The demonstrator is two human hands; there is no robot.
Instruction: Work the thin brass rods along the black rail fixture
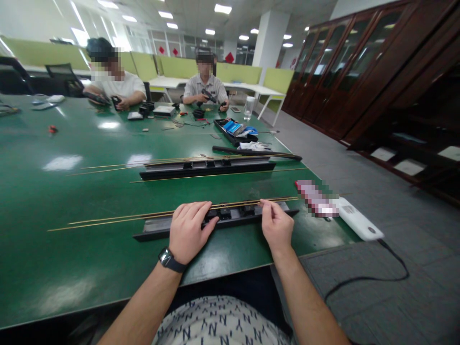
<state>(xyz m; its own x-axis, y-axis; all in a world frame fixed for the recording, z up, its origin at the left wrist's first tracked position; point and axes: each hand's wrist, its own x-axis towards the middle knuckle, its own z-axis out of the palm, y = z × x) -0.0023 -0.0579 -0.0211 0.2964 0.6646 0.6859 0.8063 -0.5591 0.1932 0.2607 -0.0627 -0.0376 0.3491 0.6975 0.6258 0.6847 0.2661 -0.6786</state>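
Observation:
A long black channel-shaped rail (158, 229) lies across the table in front of me, with small black blocks (225, 212) seated inside it. Over its middle lies my left hand (189, 227), fingers bent across the far side and thumb on the near side. Two thin gold-coloured rods (118, 218) run along the rail, pass by my left fingers and stick out far to the left. Near the rail's right end, my right hand (276, 224) pinches a rod between thumb and fingertips; its other fingers are curled in.
Behind lies a second black rail (208, 168) with more rods. A black tray (235, 132) holds blue items beside white gloves (253, 146). At the right edge are a phone (316, 197) and a white device (359, 220) with a cable. Two people work across the table.

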